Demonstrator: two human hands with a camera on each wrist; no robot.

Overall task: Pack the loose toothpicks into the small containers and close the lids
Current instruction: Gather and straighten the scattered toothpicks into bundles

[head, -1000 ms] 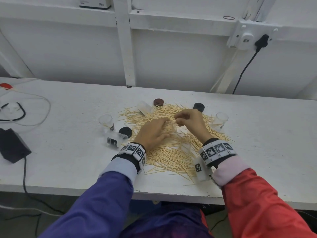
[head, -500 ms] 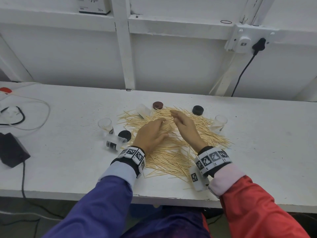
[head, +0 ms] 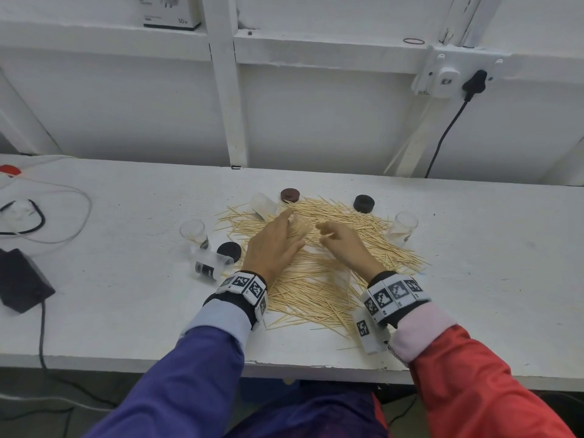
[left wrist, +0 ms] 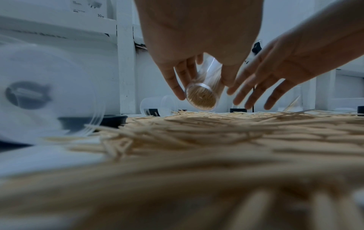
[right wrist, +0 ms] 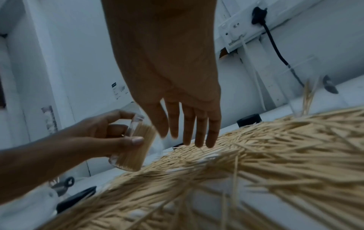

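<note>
A wide pile of loose toothpicks (head: 316,279) covers the middle of the white table (head: 126,311). My left hand (head: 284,230) grips a clear container (head: 301,229) packed with toothpicks and holds it tilted just above the pile; its full bottom shows in the left wrist view (left wrist: 202,97). To its right, my right hand (head: 324,232) is open, fingers straight and pointing down, with the fingertips (right wrist: 197,143) at the pile. It holds nothing.
Clear containers: one upright (head: 193,232) and one on its side (head: 210,267) at left, one lying at the back (head: 264,205), one upright at right (head: 403,227). Lids: black (head: 229,251), brown (head: 290,195), black (head: 364,203). A power adapter (head: 22,279) and cables (head: 47,210) lie far left.
My right hand has left the container's mouth, straightened its fingers and dropped toward the pile. The left hand keeps its grip on the full container and has shifted slightly away from me.
</note>
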